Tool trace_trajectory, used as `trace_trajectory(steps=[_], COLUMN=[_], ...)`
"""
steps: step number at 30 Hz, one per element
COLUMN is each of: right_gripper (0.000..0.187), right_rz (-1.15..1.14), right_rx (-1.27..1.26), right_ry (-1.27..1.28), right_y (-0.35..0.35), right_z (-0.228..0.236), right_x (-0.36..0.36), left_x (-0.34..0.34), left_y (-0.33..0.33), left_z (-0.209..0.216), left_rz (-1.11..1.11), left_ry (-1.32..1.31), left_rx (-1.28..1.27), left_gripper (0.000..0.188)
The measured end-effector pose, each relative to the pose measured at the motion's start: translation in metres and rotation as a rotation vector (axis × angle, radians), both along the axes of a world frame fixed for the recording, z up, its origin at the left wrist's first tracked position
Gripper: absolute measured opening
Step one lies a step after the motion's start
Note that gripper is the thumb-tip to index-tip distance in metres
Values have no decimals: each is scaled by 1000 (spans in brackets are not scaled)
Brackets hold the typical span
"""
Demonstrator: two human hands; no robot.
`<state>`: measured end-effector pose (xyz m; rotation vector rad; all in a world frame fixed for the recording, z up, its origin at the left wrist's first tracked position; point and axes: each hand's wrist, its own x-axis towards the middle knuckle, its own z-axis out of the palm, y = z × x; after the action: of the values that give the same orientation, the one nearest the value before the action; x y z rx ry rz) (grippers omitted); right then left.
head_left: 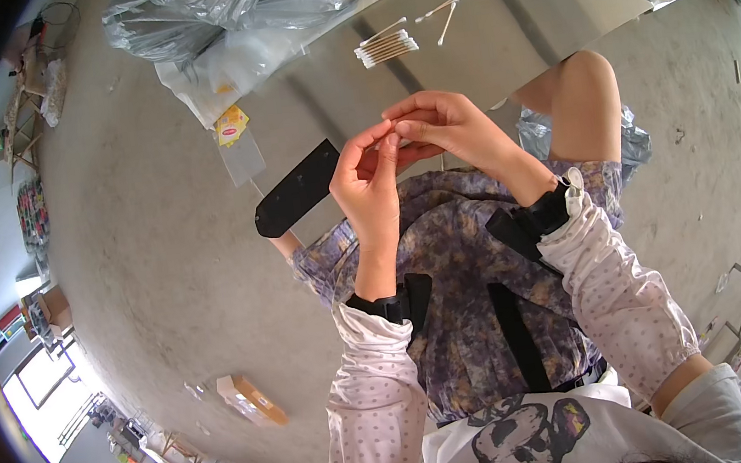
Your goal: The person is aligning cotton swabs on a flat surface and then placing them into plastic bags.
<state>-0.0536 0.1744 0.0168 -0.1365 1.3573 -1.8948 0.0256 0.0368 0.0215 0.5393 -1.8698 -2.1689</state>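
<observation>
Both hands meet above the lap: the left hand [371, 185] and right hand [445, 125] pinch something between their fingertips, too small to identify. A bundle of cotton swabs [386, 47] lies farther off on the grey surface [513, 38], with loose swabs [443, 11] just right of it.

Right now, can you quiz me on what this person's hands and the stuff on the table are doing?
1. True or false: the left hand and right hand meet fingertip to fingertip.
2. Where does the bundle of cotton swabs lie?
A. on the table
B. on the floor
C. in a lap
3. What colour is the flat strip left of the hands?

Key: 1 true; 2 A; 3 black.
</observation>
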Motion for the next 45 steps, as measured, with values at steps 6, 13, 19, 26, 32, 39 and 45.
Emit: trace_trajectory(steps=[6, 13, 19, 26, 32, 39, 45], right_gripper=[37, 38, 38, 46, 47, 51, 61], right_rz=[45, 52, 67, 45, -113, -129, -96], right_rx=[3, 63, 63, -7, 116, 284, 334], right_ry=[-22, 146, 93, 16, 514, 905, 1101], right_y=[3, 0, 2, 1, -7, 6, 12], right_z=[-4, -8, -4, 1, 13, 26, 29], right_x=[-2, -4, -5, 10, 34, 46, 54], left_x=[5, 6, 4, 19, 24, 31, 37], left_y=[-5, -15, -13, -1, -6, -4, 2], left_z=[-6, -10, -8, -1, 10, 13, 27], left_rz=[2, -73, -67, 81, 72, 29, 41], left_ry=[-22, -34, -46, -13, -102, -65, -141], left_rx=[149, 185, 229, -56, 0, -70, 164], left_gripper=[19, 24, 25, 24, 22, 24, 22])
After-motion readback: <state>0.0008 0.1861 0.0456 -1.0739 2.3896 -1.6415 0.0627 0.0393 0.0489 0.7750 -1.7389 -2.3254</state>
